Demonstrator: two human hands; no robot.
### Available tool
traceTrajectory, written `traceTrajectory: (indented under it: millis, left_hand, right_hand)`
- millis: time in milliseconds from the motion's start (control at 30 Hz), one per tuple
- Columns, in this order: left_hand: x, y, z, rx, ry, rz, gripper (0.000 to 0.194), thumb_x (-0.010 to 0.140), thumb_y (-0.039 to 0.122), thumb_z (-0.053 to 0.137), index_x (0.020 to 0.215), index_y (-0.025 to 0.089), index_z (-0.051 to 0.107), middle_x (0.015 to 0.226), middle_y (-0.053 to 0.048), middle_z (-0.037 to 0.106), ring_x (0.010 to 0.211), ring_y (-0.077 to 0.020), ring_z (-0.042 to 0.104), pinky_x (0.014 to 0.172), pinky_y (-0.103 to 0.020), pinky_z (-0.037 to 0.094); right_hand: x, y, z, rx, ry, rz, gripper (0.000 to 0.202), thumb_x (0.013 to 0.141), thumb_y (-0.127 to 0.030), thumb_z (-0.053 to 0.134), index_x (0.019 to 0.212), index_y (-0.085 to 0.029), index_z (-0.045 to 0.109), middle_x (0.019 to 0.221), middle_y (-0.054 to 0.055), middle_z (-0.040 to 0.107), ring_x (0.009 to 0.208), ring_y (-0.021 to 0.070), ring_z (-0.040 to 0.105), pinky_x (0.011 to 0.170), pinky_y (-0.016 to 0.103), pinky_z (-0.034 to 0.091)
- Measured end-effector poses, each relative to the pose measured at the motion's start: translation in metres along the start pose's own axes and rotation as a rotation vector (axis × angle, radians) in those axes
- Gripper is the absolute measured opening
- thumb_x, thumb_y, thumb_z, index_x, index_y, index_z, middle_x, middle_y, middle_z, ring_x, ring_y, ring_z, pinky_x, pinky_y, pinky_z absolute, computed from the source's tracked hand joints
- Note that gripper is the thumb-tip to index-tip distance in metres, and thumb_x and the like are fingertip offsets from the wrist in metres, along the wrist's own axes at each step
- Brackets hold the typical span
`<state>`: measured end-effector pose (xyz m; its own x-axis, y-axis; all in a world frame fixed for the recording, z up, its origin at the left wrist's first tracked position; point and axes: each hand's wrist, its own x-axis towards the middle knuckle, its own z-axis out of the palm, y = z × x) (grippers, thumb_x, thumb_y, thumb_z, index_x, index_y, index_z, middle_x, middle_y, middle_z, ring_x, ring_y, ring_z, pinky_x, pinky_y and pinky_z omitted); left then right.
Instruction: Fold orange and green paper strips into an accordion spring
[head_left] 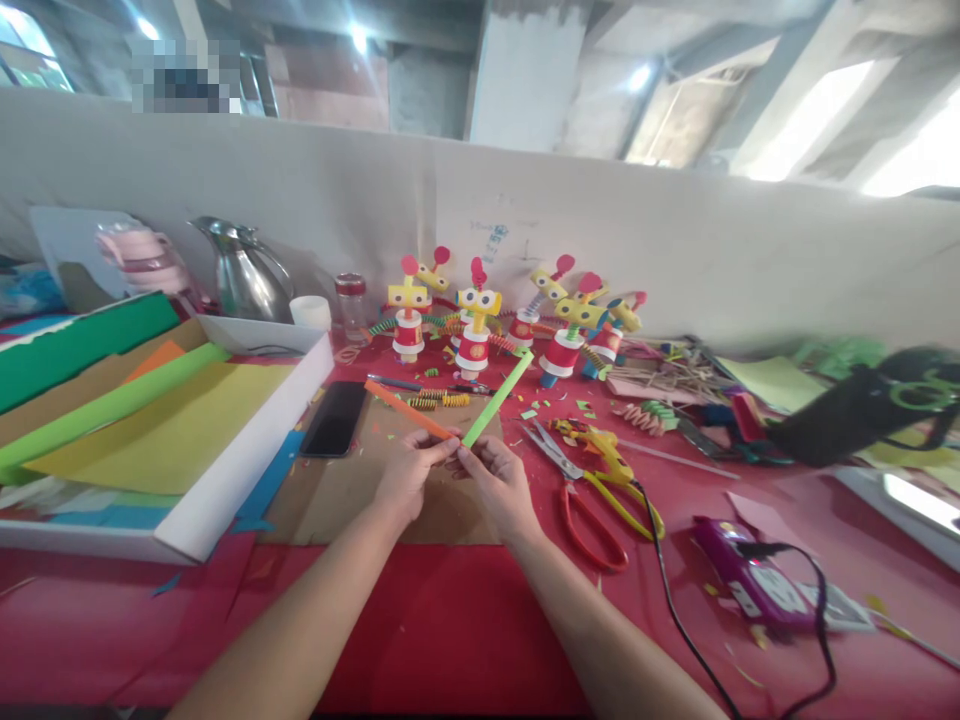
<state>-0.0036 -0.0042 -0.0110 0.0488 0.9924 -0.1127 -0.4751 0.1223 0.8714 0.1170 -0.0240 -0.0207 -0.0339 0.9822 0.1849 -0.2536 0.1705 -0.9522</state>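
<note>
Two paper strips, one orange (409, 412) and one light green (498, 398), meet in a V at my fingertips. My left hand (412, 470) pinches them at the joined end from the left, where the orange strip slants up and away. From the right, my right hand (498, 478) pinches the same corner, with the green strip rising to the upper right. The fingers hide how the ends are joined. Beneath both hands lies a brown cardboard sheet (315, 510). Folded paper springs (439, 400) rest just beyond it.
Several paper-cup robot figures (473, 350) stand at the back. Left are a white box (255, 440) of coloured paper, a black phone (334, 420) and a steel jug (244, 270). Right are scissors (562, 465), red-and-yellow handled, a yellow glue gun (609, 455) with a cord, and a purple device (750, 575).
</note>
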Motion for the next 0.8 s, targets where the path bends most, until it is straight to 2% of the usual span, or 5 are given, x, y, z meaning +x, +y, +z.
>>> traceTrajectory:
  millis: [267,800]
  left_hand:
    - [0.0009,-0.0051,-0.0001,0.028,-0.037,0.018,0.030,0.053,0.027,0.084,0.079,0.014,0.074,0.069,-0.004,0.068,0.068,-0.0157,0.059,0.068,-0.029,0.043]
    - [-0.0028,-0.0037,0.0027,0.042,-0.038,0.002,0.027,0.058,0.028,0.082,0.080,0.015,0.073,0.065,-0.001,0.064,0.062,-0.0123,0.054,0.060,-0.025,0.040]
  right_hand:
    - [-0.0024,-0.0030,-0.0015,-0.055,0.066,-0.036,0.019,0.077,-0.036,0.070,0.079,-0.017,0.065,0.070,0.002,0.069,0.063,0.0153,0.065,0.063,0.028,0.054]
    - [-0.0051,-0.0073,0.0031,-0.049,0.080,-0.027,0.013,0.082,-0.031,0.063,0.084,-0.018,0.066,0.070,0.000,0.066,0.061,0.0126,0.059,0.059,0.024,0.047]
